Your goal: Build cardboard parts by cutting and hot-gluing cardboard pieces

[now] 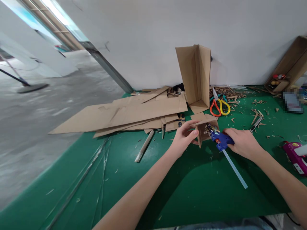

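Note:
My left hand [185, 135] grips a small folded cardboard piece [200, 132] by its left side, thumb in front and fingers behind. In my right hand [242, 142] is a blue hot glue gun [222, 141], its nozzle end turned toward the inside of the cardboard piece. A long translucent glue stick [235, 169] sticks out of the gun's back, slanting down to the right. Whether the nozzle touches the cardboard I cannot tell. Just behind both hands stands a tall folded cardboard form [198, 78], upright against the wall.
Flat cardboard sheets [134, 113] are stacked at the left, overhanging the green table [187, 195]. Scissors [219, 103] with red and yellow handles lie behind my right hand, near cardboard scraps. A utility knife [256, 124] and a purple device [296, 156] lie at the right.

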`<state>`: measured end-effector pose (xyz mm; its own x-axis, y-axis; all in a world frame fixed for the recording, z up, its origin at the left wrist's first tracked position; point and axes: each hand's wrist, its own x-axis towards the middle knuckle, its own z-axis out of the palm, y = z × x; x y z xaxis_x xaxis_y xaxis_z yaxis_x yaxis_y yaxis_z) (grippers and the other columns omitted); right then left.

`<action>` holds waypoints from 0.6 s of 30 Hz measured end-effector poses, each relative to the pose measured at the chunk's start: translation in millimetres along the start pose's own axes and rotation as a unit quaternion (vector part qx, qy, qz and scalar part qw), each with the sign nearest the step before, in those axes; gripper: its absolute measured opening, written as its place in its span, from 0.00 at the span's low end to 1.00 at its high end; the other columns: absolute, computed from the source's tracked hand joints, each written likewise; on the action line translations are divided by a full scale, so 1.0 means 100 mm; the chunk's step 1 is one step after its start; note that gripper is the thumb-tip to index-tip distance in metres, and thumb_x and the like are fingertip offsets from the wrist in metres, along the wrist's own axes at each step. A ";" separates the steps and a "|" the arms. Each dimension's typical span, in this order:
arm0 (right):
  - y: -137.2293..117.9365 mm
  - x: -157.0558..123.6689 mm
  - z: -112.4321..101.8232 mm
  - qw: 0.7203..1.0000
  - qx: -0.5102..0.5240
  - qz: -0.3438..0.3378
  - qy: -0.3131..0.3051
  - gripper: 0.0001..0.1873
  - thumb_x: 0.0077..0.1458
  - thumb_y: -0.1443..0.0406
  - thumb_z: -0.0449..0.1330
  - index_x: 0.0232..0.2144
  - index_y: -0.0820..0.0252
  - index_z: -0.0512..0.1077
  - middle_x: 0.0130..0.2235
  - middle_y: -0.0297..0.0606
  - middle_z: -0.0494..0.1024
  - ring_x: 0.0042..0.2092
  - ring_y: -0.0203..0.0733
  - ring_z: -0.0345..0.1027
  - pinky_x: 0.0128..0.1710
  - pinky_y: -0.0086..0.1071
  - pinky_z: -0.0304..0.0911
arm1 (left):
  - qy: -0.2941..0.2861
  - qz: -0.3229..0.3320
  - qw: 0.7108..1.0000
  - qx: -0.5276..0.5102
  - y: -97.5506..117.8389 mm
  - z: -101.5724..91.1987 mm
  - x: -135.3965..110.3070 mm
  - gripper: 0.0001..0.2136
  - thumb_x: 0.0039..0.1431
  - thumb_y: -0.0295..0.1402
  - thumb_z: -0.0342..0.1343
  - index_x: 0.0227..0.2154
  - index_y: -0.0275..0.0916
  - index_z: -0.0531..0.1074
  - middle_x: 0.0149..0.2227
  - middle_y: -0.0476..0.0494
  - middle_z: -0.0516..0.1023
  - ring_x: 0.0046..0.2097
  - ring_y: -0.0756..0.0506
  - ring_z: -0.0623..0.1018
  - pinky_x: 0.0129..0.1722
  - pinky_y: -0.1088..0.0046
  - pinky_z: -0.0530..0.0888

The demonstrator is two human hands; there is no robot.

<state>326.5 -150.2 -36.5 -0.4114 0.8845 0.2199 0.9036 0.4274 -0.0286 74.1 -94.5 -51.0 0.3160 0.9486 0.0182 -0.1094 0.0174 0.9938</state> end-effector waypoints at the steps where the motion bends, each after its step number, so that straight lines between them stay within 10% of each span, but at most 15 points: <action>1: 0.00 0.00 0.00 1.000 -0.001 0.005 -0.002 0.16 0.51 0.71 0.59 0.44 0.58 0.66 0.42 0.40 0.80 0.36 0.46 0.74 0.26 0.33 0.48 | 0.005 -0.001 1.000 0.003 0.00 0.00 0.00 0.30 0.47 0.51 0.67 0.50 0.41 0.73 0.42 0.42 0.75 0.39 0.44 0.79 0.26 0.75 0.79; 18: 0.06 -0.01 0.01 0.999 -0.012 0.045 0.008 0.08 0.54 0.68 0.59 0.35 0.57 0.61 0.33 0.36 0.76 0.27 0.41 0.68 0.24 0.31 0.43 | 0.029 0.008 0.999 0.011 0.04 -0.03 0.01 0.29 0.49 0.53 0.65 0.50 0.41 0.73 0.40 0.43 0.74 0.35 0.47 0.76 0.25 0.74 0.80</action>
<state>332.3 -148.4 -37.8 -0.3263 0.9162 0.2324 0.9397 0.3410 -0.0247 71.4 -93.2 -47.4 0.2590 0.9655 0.0274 -0.0931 -0.0032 0.9956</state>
